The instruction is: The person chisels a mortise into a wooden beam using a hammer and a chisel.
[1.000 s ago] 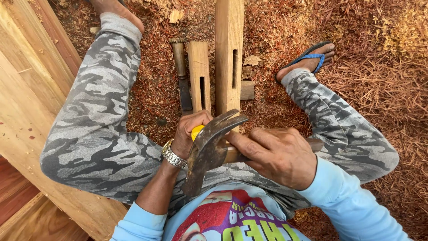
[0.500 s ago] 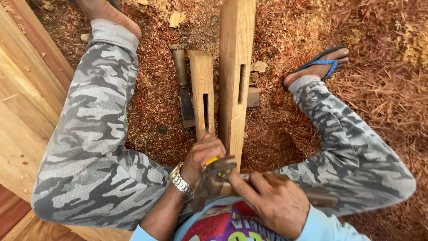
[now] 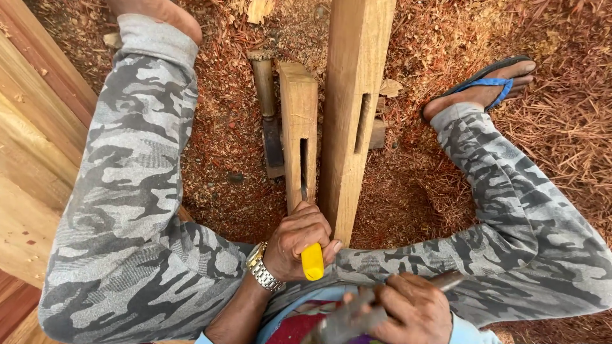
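The left hand (image 3: 298, 242) is wrapped tight around a yellow-handled chisel (image 3: 312, 261), its blade running up toward twelve o'clock into the slot of the shorter wooden block (image 3: 299, 121). At five o'clock from it the right hand (image 3: 408, 312) is clenched on a hammer (image 3: 347, 322), held low near the chest. It looks like mortise chopping, the chisel seated and waiting for a blow, which calls for a square strike on the yellow butt. A taller slotted post (image 3: 354, 95) lies touching the block's right side, and a second chisel (image 3: 268, 108) rests just left. All around is reddish sawdust (image 3: 561, 140); pale planks (image 3: 32, 159) lie at nine o'clock.
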